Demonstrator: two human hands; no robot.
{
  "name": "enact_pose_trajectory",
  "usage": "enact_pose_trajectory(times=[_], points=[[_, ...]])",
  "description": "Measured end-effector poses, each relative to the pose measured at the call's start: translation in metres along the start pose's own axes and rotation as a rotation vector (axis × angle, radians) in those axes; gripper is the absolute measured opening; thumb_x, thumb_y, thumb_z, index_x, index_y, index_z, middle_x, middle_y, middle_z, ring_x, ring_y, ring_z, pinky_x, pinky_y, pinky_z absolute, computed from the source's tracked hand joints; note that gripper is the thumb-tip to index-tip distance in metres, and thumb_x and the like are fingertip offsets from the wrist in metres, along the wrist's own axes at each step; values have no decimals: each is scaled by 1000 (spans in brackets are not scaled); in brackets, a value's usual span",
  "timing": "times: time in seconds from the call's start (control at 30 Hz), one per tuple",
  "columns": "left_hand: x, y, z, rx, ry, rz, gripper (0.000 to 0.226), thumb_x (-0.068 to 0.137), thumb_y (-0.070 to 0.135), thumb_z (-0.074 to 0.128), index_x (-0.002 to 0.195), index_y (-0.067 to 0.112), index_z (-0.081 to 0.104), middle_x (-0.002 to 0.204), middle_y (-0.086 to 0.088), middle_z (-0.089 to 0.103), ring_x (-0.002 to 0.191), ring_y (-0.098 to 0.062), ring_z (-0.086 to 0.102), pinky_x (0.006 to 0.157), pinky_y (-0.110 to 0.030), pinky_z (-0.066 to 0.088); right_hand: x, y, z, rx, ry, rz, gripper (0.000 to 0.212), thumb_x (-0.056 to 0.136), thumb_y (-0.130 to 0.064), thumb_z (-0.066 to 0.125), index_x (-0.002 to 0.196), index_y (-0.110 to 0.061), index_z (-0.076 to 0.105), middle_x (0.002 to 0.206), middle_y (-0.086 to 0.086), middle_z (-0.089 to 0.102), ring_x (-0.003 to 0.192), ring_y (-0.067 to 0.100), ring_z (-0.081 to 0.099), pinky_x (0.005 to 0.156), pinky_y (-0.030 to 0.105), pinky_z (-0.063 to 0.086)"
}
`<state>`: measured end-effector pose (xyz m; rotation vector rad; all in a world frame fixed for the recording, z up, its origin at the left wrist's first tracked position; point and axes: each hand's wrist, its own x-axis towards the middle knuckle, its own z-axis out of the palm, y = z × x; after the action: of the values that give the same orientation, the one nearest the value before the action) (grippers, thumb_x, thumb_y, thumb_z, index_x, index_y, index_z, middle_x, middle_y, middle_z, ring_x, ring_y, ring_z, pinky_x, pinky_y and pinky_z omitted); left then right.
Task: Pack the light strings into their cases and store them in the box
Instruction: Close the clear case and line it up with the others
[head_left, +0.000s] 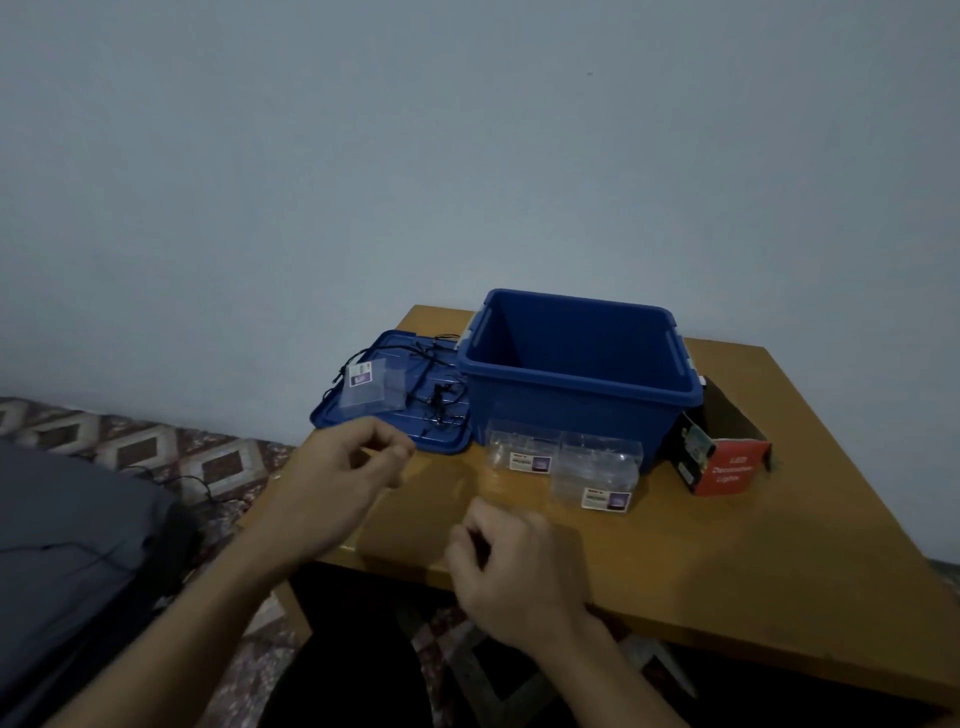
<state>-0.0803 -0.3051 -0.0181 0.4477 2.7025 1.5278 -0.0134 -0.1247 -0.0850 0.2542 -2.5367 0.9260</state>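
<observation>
Nearest, the right hand (511, 561) hovers over the tabletop (727, 582) with fingers curled shut, nothing visible in them. At its 10 o'clock the left hand (348, 462) has thumb and fingertips drawn together; I cannot tell whether it pinches anything. Farther on, two clear plastic cases (597, 475) lie at 6 o'clock of the open blue storage box (571, 400). At the box's 9 o'clock, its lid (395, 434) carries the black light string (436, 408) and a third clear case (371, 392). A red LED lights carton (724, 467) sits at 4 o'clock.
</observation>
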Motion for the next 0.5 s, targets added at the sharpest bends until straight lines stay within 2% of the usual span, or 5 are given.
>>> enact_pose_trajectory(times=[0.1,0.17,0.3,0.37,0.5], points=[[17,-4,-30,-31,82,-8,14,98,24,59,92,24,71,88,1,73,83,-17,69,74,-39,56,27,-20,12,70,-111,-1,30,96,-34,49,70,-17,51,60,-3,52,51,13,46,44,24,33],[28,-11,-47,-37,143,-27,15,98,24,60,91,25,72,89,1,73,84,-18,70,72,-41,55,46,-29,22,75,-191,26,27,95,-35,48,75,-19,53,67,-3,57,57,12,52,51,34,45],[43,-38,-63,23,194,-108,15,99,21,58,94,23,72,91,-3,73,85,-21,68,69,-36,52,75,-36,42,-12,-280,39,11,99,-30,47,93,-24,53,99,-6,51,90,13,51,79,39,52],[46,-61,-66,141,122,-187,15,100,22,56,106,24,70,103,0,71,89,-15,64,71,-34,51,84,-38,56,-71,-270,-1,11,99,-28,48,107,-22,52,111,-4,46,103,16,44,90,40,48],[38,-103,-59,308,-57,-298,29,103,31,50,129,27,62,126,2,63,110,-15,58,91,-36,49,93,-45,83,-262,-293,-124,33,99,-30,47,129,-17,47,133,3,45,118,24,36,100,46,38]])
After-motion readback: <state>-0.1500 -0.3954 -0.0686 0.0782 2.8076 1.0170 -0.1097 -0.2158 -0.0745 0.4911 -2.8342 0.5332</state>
